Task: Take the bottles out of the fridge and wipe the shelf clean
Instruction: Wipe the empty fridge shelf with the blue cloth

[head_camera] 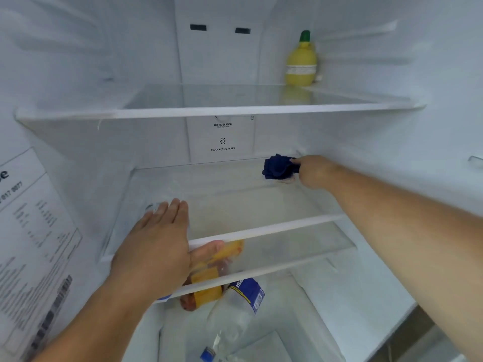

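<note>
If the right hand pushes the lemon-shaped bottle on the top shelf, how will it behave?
The lemon-shaped bottle stands upright on smooth glass, so it probably slides easily. Its bulbous body above a narrower base suggests it may tip, then roll. It looks like light plastic.

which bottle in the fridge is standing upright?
The yellow lemon-shaped bottle with the green cap, at the back right of the top glass shelf. The clear blue-capped bottle and the orange-labelled bottle lie tilted in the bottom compartment.

The left hand (156,244) lies flat and palm-down, fingers straight and together, thumb hooked under the shelf (266,226) front edge. The right arm reaches to the shelf's back, right hand (313,171) pinching a cloth (278,167).
</note>
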Tool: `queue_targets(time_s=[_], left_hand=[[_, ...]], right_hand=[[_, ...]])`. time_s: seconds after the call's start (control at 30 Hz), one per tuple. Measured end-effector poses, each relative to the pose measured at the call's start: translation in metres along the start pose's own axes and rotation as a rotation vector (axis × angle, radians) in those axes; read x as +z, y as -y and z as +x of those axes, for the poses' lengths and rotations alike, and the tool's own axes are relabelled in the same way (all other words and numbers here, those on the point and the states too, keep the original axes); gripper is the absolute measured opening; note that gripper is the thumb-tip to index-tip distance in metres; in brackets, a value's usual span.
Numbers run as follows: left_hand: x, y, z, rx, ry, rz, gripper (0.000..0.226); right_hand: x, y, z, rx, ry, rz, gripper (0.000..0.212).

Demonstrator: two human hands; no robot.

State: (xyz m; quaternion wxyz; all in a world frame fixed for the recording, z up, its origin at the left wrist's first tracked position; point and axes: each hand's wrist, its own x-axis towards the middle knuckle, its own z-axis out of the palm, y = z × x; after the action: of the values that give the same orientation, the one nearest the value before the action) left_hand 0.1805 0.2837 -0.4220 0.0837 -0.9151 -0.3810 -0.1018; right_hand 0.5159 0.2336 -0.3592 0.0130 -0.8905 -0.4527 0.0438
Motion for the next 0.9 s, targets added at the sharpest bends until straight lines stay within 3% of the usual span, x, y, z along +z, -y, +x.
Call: queue_targets(time_s=[0.1, 0.27, 0.4, 0.57, 0.7, 0.9], left_hand=[[-0.004, -0.004, -0.002, -0.017, 0.022, -0.017, 0.124], [-0.012, -0.01, -0.004, -0.032, 0.067, -0.038, 0.128], [-0.012, -0.011, -0.003, -0.04, 0.07, -0.067, 0.126], [-0.008, -0.012, -0.003, -0.042, 0.03, -0.064, 0.125], [-0.005, -0.008, -0.005, -0.035, -0.004, -0.082, 0.142], [-0.003, -0.004, -0.005, -0.037, -0.011, -0.076, 0.143]], right_hand=[[0.005, 0.007, -0.042, 0.05, -0.032, 0.049, 0.056], [0.034, 0.051, -0.098, -0.061, -0.104, 0.222, 0.07], [0.035, 0.111, -0.072, -0.005, -0.055, 0.179, 0.07], [0.035, 0.2, -0.016, -0.279, -0.059, 0.159, 0.056], [0.034, 0.264, 0.0, -0.475, -0.031, 0.123, 0.059], [0.027, 0.264, -0.005, -0.603, 0.033, 0.133, 0.066]])
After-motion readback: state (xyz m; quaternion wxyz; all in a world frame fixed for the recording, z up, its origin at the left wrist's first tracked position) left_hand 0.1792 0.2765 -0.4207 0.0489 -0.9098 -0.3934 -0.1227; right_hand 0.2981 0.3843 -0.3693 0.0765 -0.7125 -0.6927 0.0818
